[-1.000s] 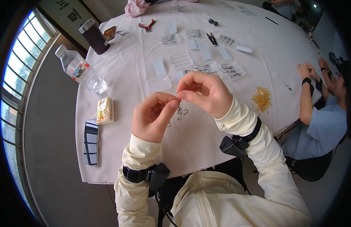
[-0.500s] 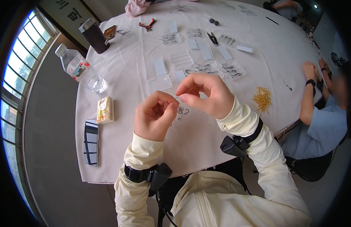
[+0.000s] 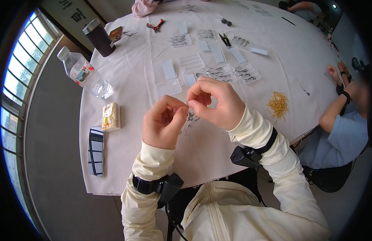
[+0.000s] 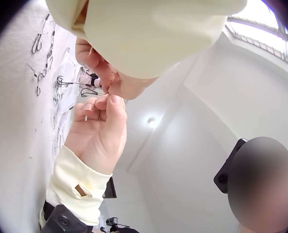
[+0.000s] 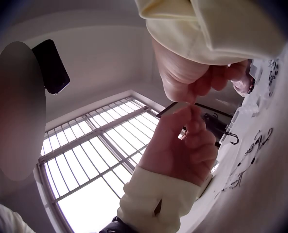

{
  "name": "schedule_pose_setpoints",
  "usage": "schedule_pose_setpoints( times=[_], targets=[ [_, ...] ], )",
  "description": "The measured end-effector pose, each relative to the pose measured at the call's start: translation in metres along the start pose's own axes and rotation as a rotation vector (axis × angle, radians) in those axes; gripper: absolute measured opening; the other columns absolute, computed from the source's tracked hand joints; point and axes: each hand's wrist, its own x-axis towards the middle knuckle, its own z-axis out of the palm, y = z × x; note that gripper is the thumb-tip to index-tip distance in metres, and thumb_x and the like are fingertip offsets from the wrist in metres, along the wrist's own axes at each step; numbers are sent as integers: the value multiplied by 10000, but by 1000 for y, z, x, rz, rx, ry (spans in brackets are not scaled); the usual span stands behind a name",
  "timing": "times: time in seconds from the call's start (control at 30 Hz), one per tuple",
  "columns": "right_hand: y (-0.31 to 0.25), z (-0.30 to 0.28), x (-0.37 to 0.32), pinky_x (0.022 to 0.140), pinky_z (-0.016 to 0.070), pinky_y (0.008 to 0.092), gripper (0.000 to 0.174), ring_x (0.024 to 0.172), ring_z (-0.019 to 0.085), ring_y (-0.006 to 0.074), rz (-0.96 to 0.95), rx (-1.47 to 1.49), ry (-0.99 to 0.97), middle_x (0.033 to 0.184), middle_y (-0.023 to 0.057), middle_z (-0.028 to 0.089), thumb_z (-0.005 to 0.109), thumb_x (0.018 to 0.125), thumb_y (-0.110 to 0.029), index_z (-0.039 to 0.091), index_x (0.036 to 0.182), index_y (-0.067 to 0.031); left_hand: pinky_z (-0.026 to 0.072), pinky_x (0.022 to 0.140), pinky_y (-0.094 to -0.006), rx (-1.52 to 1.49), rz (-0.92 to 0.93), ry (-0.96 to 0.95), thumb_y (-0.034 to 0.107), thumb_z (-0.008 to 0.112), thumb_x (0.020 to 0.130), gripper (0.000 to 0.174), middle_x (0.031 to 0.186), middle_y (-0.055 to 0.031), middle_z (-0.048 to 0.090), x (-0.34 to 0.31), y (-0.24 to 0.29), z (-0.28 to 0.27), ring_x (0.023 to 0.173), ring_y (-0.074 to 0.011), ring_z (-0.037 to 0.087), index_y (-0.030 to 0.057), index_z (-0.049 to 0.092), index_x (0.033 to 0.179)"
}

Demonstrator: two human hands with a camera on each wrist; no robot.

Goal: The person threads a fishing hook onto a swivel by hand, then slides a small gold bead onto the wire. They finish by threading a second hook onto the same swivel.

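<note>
**Both hands pinch a tiny metal piece above the table**

The left hand [image 3: 164, 124] and the right hand [image 3: 216, 102] are raised just above the near middle of the white-clothed round table [image 3: 134, 156], and their fingertips meet. Each hand has its thumb and forefinger closed in a pinch, with the other fingers curled. Between the 2 pinches sits a tiny metal piece [image 3: 189, 105], held in the air and not resting on the cloth. It is too small to tell its exact shape. In the left wrist view a small gold glint [image 4: 113, 74] shows right where the fingertips touch.

Directly beneath the hands a few dark hooks [image 3: 193, 117] lie loose on the cloth, apart from the fingers. To the right, near the table edge, is a heap of gold hooks [image 3: 277, 105]. Just beyond the hands stand several clear plastic boxes [image 3: 168, 89], some holding more hooks.

At the left side lie a water bottle [image 3: 83, 74], a small packet [image 3: 111, 117] and a phone [image 3: 97, 150]. A dark tumbler [image 3: 98, 38] and red-handled pliers [image 3: 155, 27] are at the far side. Another person in a blue shirt [image 3: 346, 128] sits at the right.
</note>
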Motion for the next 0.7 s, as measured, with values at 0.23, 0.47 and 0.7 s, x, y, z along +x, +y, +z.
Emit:
schedule_pose_setpoints(
  times=[0.23, 0.47, 0.7],
  targets=[
    [0, 1, 0, 636, 419, 244, 51, 665, 503, 96, 17, -6, 4, 750, 6, 546, 615, 791, -38, 595, 836, -27, 365, 560, -183, -21, 10, 43, 17, 582, 886, 59, 708, 44, 535, 1, 0, 0, 626, -19, 447, 4, 570, 829],
    [1, 1, -1, 639, 423, 246, 61, 668, 510, 99, 2, -7, 15, 759, 8, 553, 606, 784, -26, 591, 843, -27, 389, 573, -173, 59, 10, -11, 21, 600, 878, 34, 747, 21, 568, 1, -2, 3, 660, -24, 493, 1, 573, 882],
    [2, 2, 0, 624, 432, 255, 49, 660, 521, 117, -67, -77, 28, 759, 26, 553, 600, 799, -19, 582, 844, -27, 391, 574, -175, 13, -44, -2, 42, 612, 881, 54, 728, 33, 562, 1, 1, 2, 646, -21, 488, 12, 571, 896]
  ],
)
